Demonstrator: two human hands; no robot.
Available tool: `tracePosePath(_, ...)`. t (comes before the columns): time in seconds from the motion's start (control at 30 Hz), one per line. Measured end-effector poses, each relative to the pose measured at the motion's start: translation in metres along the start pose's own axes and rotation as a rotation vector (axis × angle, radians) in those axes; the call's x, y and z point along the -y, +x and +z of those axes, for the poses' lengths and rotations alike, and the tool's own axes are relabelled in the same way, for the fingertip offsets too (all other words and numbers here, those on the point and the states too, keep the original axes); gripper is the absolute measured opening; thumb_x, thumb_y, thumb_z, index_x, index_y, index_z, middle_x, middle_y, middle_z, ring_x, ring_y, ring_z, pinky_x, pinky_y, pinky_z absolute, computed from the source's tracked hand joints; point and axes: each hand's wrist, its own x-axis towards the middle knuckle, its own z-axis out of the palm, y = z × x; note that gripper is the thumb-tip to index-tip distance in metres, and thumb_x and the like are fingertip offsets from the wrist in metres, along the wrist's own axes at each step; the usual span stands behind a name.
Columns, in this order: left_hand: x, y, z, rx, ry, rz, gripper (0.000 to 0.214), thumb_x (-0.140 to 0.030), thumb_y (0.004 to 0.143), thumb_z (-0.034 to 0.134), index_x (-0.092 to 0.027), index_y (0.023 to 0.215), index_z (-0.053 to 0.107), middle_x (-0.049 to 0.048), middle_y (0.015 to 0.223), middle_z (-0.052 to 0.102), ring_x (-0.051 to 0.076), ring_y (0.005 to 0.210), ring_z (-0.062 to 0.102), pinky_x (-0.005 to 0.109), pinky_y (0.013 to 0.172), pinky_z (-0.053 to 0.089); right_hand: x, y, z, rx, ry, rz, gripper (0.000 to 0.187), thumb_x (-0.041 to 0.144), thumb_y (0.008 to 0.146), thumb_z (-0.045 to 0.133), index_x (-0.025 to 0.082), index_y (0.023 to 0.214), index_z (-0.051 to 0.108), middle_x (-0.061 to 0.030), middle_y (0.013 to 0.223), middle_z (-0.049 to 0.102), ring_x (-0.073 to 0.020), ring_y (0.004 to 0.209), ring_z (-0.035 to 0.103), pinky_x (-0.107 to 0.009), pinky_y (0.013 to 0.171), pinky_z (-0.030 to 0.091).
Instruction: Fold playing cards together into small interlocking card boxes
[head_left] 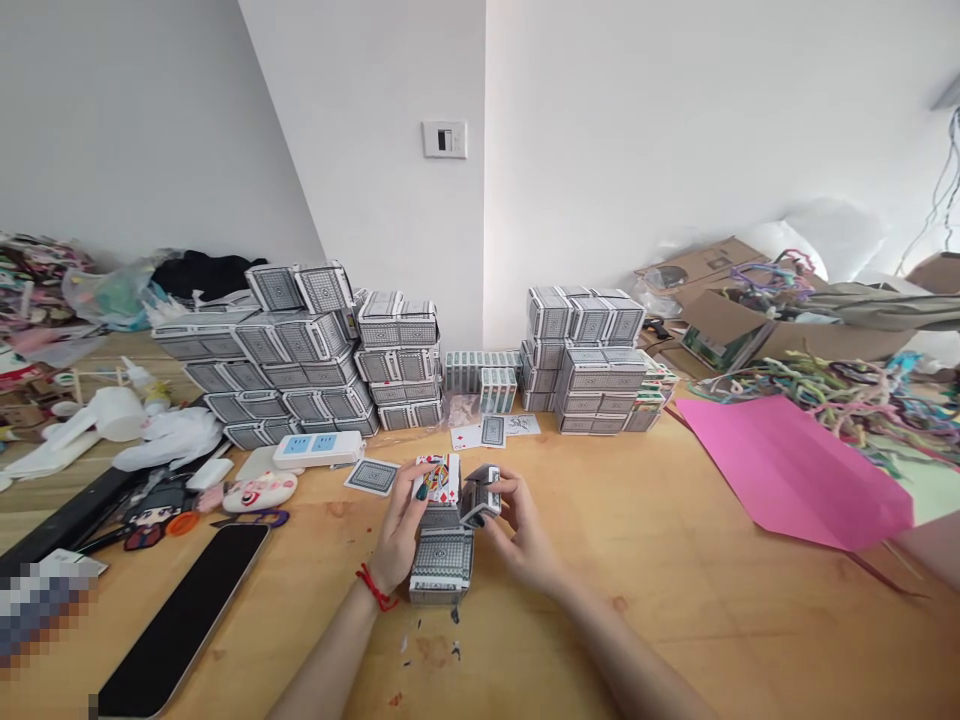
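My left hand (403,535), with a red cord on its wrist, grips some playing cards (442,480) whose top one is a red-suit picture card facing up. Between the fingers and thumb of my right hand (517,525) is a small piece folded from playing cards (480,497), tilted, with a grey patterned back and white edges. A block built of cards (442,562) with grey backs lies on the table just below both hands. Beyond them lie a loose face-down card (373,476) and a few more loose cards (493,430).
Tall stacks of card-covered blocks (300,340) stand at the back left, with more (600,390) at the back right. Small boxes (497,390) sit between them. A power strip (319,448) and a phone (187,620) lie left. Pink paper (802,475) and coloured cords (817,375) are right.
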Motion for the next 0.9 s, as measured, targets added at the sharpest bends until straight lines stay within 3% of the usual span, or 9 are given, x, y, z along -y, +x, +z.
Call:
tracePosePath(0.27, -0.004, 0.001, 0.003, -0.058, -0.015, -0.024, 0.029, -0.033, 0.085, 0.034, -0.022, 0.107, 0.050, 0.0053, 0.120, 0.043, 0.020, 0.119, 0.033, 0.035, 0.101, 0.026, -0.009, -0.006, 0.006, -0.057, 0.028, 0.020, 0.024, 0.025, 0.082, 0.047, 0.026, 0.104, 0.037, -0.0094, 0.125, 0.030, -0.0201, 0.113, 0.041, -0.041, 0.087, 0.042)
tracePosePath(0.9, -0.002, 0.001, 0.002, -0.054, -0.090, -0.014, 0.030, -0.034, 0.086, 0.034, -0.022, 0.110, 0.049, 0.0052, 0.121, 0.044, 0.020, 0.121, 0.031, 0.034, 0.102, 0.022, -0.013, -0.006, 0.012, -0.129, 0.122, 0.004, 0.025, 0.031, 0.083, 0.046, 0.026, 0.106, 0.036, -0.0099, 0.126, 0.031, -0.0192, 0.110, 0.045, -0.039, 0.086, 0.043)
